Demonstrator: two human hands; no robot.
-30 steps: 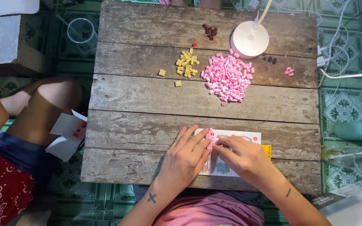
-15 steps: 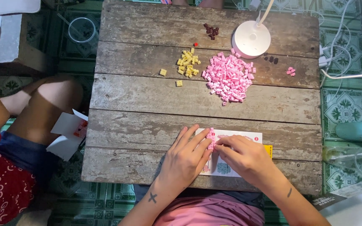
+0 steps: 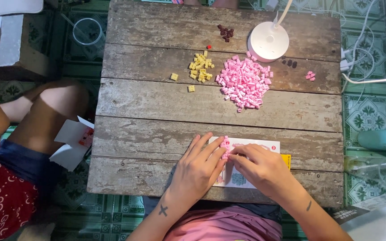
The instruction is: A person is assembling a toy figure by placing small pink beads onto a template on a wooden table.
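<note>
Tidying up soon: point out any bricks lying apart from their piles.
A few strays: two yellow bricks left of and below the yellow pile, one red brick above it, and a small pink cluster right of the lamp base, apart from the pink pile.

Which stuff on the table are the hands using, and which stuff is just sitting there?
In use:
- left hand and right hand, fingers together on a small pink block piece
- white instruction sheet under the hands
- pink block pile, same kind

Just lying about:
- yellow blocks
- dark blocks
- white lamp base
- clear cup on the floor
</note>
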